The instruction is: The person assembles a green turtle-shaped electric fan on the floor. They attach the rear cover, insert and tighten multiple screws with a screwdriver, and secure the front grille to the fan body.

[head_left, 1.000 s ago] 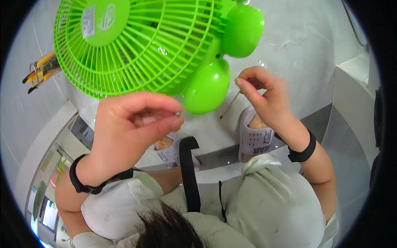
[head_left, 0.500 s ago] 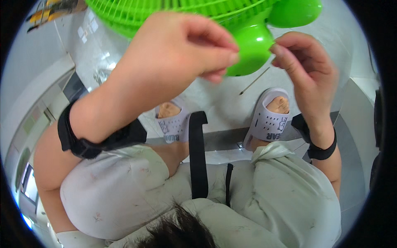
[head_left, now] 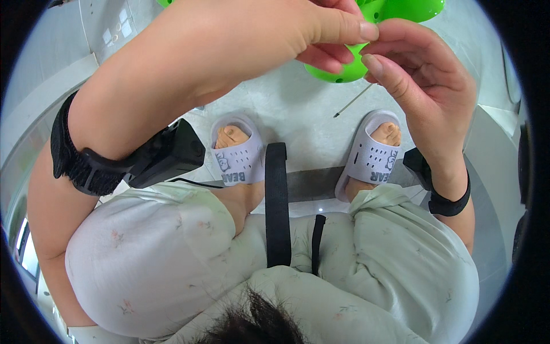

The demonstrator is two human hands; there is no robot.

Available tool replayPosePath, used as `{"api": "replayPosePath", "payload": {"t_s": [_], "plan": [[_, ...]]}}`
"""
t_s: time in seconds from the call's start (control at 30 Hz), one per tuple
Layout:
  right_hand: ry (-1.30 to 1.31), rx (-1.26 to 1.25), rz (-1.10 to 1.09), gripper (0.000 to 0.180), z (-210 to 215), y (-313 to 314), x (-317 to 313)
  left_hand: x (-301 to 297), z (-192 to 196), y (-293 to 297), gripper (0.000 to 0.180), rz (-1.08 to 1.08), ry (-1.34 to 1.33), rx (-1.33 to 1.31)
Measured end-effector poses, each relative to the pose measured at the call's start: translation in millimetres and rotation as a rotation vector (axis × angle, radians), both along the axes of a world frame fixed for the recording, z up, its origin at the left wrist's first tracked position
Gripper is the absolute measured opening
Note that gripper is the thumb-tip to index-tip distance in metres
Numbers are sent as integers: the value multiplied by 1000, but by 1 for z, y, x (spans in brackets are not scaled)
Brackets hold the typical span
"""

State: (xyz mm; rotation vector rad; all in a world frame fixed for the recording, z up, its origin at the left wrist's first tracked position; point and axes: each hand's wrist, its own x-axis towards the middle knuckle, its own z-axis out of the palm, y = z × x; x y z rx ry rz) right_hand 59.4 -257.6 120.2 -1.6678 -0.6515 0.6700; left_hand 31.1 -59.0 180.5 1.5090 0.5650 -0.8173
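Note:
At the upper middle, my left hand [head_left: 321,34] has its thumb and fingers pinched together. My right hand [head_left: 427,71] meets it from the right, thumb and forefinger curled close to the left fingertips. Anything between the fingers is too small or hidden to make out. Behind both hands is a glossy green plastic part [head_left: 338,73] with rounded lobes and small holes, partly covered by my fingers. Below it, a thin rod-like tool [head_left: 352,102] with a dark tip lies on the floor.
My feet in pale lilac slippers [head_left: 243,160] rest on the light tiled floor [head_left: 292,120]. Black straps with devices [head_left: 166,155] circle both wrists. A black strap [head_left: 278,206] hangs over my lap. Another bit of green plastic [head_left: 164,2] shows at the top edge.
My hands have come together at the upper middle, the left moving up and right. The green grille has almost left the view, and the green lobes now sit higher, with holes showing.

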Motion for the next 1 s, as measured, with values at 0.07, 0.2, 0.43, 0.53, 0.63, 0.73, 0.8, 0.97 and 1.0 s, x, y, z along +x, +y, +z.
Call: {"api": "replayPosePath", "payload": {"t_s": [0.07, 0.2, 0.43, 0.53, 0.63, 0.73, 0.8, 0.97, 1.0], "plan": [[-18, 33, -25, 28, 2, 2, 1, 0, 0, 6, 26, 5, -61, -187], [-24, 111, 20, 30, 4, 6, 15, -4, 0, 18, 25, 43, 12, -378], [-213, 99, 279, 23, 13, 1, 49, 2, 4, 24, 25, 125, 116, -575], [-246, 97, 304, 20, 11, 4, 47, 0, 1, 25, 25, 154, 147, -609], [-235, 53, 257, 17, 15, 5, 35, -3, -5, 23, 26, 181, 171, -596], [-173, -112, 187, 15, 28, -9, 20, -13, -18, 8, 27, 142, 39, -376], [-134, -136, 116, 14, 25, -20, 14, -15, -25, 7, 27, 123, 63, -303], [41, -187, -376, 13, 12, -68, 8, -22, -37, 0, 20, 131, 77, -249], [53, -200, -533, 14, 8, -77, 8, -23, -39, -1, 19, 124, 91, -248]]}}
